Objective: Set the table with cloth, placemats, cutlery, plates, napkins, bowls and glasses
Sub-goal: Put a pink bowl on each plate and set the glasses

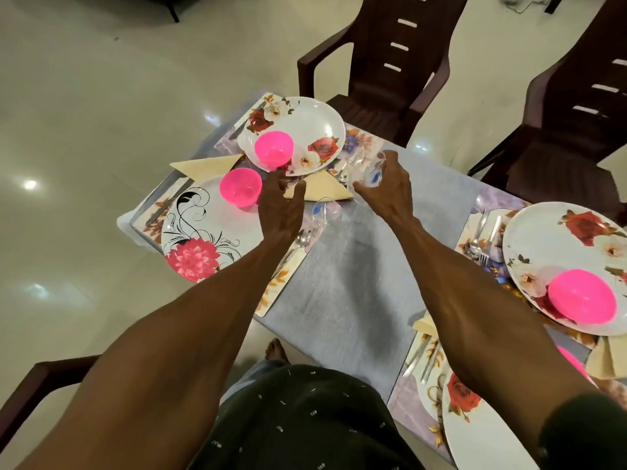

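My right hand [386, 184] grips a clear glass [368, 171] over the far floral placemat [361, 144], thumb and fingers curled round it. My left hand [281, 201] hovers with loose, spread fingers and holds nothing. It is just left of a second clear glass [324, 210] standing by a beige folded napkin [325, 189]. A rose-patterned plate [312, 130] at the far end carries a pink bowl [274, 148]. The nearer plate with a pink flower [203, 232] carries another pink bowl [241, 186]. A grey cloth [353, 283] covers the table.
Two dark brown plastic chairs [393, 62] stand beyond the table, and a third chair's arm [30, 385] is at lower left. On the right are two more set places with plates [556, 245], a pink bowl [582, 296], cutlery [481, 237] and napkins. A spoon [300, 239] lies by my left wrist.
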